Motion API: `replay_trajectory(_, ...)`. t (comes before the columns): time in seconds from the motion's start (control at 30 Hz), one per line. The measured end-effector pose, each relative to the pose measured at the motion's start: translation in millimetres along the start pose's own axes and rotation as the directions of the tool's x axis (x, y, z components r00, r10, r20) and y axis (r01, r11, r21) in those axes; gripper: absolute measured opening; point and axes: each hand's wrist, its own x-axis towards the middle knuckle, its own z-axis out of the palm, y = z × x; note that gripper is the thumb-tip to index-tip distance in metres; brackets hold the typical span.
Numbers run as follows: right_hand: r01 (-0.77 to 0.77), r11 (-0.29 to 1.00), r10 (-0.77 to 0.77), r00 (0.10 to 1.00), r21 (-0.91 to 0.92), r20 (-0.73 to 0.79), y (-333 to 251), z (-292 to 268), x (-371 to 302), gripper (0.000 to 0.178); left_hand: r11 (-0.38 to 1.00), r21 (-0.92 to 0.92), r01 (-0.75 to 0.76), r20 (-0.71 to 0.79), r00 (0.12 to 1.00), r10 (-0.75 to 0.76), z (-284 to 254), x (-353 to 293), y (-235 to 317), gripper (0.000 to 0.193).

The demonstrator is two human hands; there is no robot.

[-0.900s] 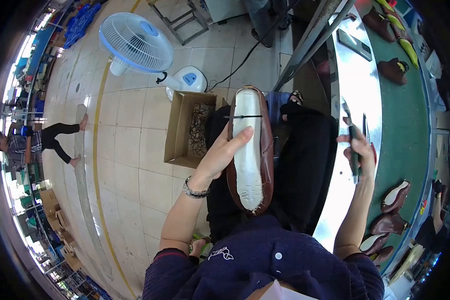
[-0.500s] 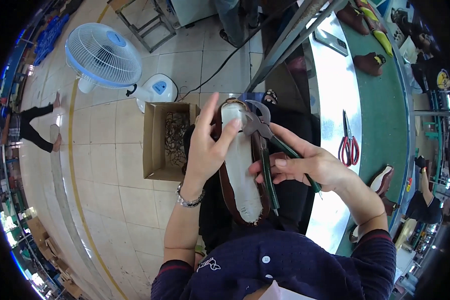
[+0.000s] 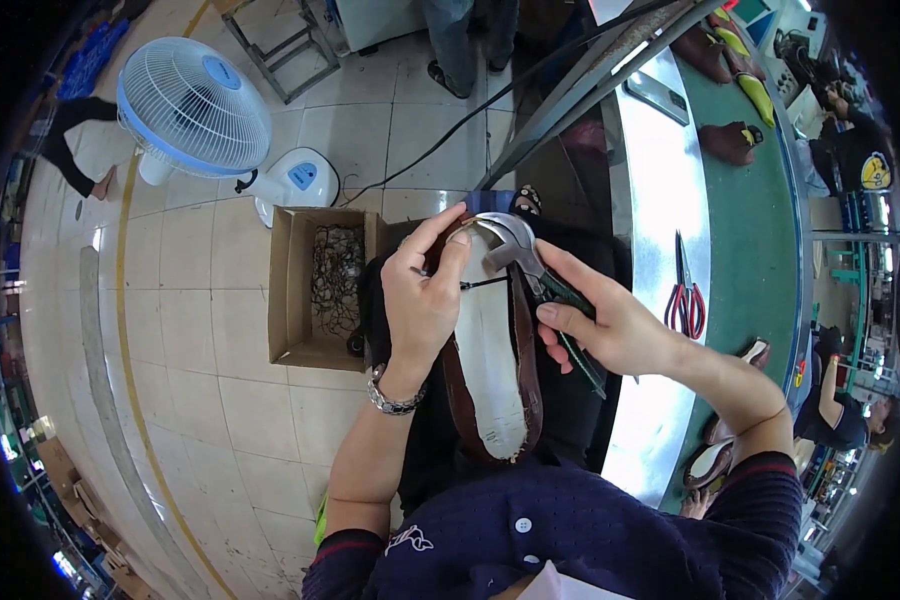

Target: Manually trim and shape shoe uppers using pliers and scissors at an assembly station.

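A brown leather shoe (image 3: 490, 375) lies sole side up over my lap, its pale insole showing and brown leather folded round the rim. My left hand (image 3: 420, 305) is wrapped round its far left side, thumb on the insole. In my right hand (image 3: 610, 325) is a pair of lasting pincers (image 3: 510, 238) with dark green handles, the fingers closed round them. The pincers' metal head rests at the shoe's far end; whether the jaws bite the leather I cannot tell. A thin dark strip (image 3: 485, 284) lies across the insole between my hands.
At the left stand an open cardboard box (image 3: 285, 290) of dark scraps and a fan (image 3: 195, 105). Red-handled scissors (image 3: 685, 305) and a phone (image 3: 657, 98) lie on the shiny metal ledge (image 3: 660, 190). Beyond is a green work surface (image 3: 745, 230) with shoes. A metal post (image 3: 580, 90) slants overhead.
The pincers have moved to the shoe's far end, and my right hand has closed further round their handles, which were spread wide. The dark strip now shows across the insole.
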Motion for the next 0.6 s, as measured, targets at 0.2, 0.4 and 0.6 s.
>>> replay_trajectory(0.2, 0.115, 0.961, -0.135, 0.989, -0.251, -0.064, 16.0, 3.6, -0.4, 0.057, 0.997, -0.077, 0.0, 0.014, 1.0, 0.001, 0.3, -3.8, 0.3, 0.029)
replay_trajectory(0.4, 0.11, 0.941, -0.128, 0.991, -0.32, -0.035, 5.5, -5.9, -4.5, 0.057, 0.896, -0.374, 0.241, 0.011, 0.967, -0.255, -0.2, 0.7, 3.0, 0.036)
replay_trajectory(0.6, -0.045, 0.723, 0.083, 0.996, -0.689, 0.021, -38.4, -17.7, -11.0, 0.058, 0.949, -0.247, 0.196, 0.068, 0.98, -0.185, -4.4, -0.8, 5.0, 0.027)
